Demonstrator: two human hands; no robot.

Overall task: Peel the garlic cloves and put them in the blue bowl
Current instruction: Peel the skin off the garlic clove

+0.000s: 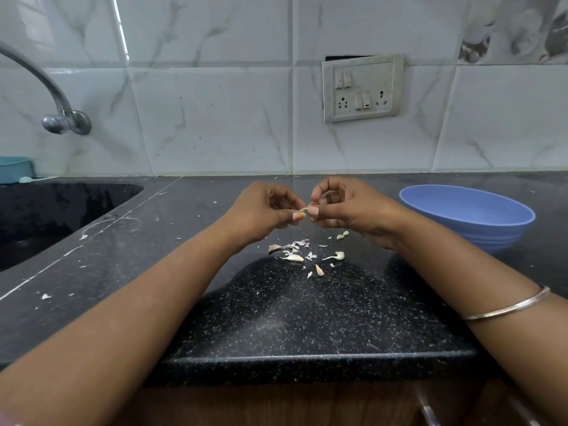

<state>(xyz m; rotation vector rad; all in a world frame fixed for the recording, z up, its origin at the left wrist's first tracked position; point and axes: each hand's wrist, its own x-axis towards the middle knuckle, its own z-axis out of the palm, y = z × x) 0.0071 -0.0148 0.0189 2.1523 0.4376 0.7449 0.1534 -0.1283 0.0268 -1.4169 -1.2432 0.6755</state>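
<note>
Left hand [266,210]: was held at the centre of the frame, fingers curled in, thumb and fingertips pinched on a garlic clove [303,210].
Right hand [344,207]: was raised just beside the left one, its thumb and forefinger closed on the same clove from the other side; the other fingers were curled.
Garlic clove: was gripped between both hands above the desk [307,318]; only a small pale part was seen between the fingertips, so how far it was peeled could not be told.
Loose cloves [340,255]: were scattered on the dark speckled desk just below the hands, at the middle of the frame.
Skins [295,245]: thin white flakes were spread among those cloves, with a few more strewn toward the lower left.
Blue bowl [467,216]: was set on the desk at the right of the frame, near the right wrist; its contents were hidden by the rim.
Bangle [507,305]: was worn on the right forearm, at the lower right.
Sink [55,210]: was sunk into the desk at the left, under a tap [61,118].
Socket plate [362,89]: was mounted on the tiled wall, upper middle.
</note>
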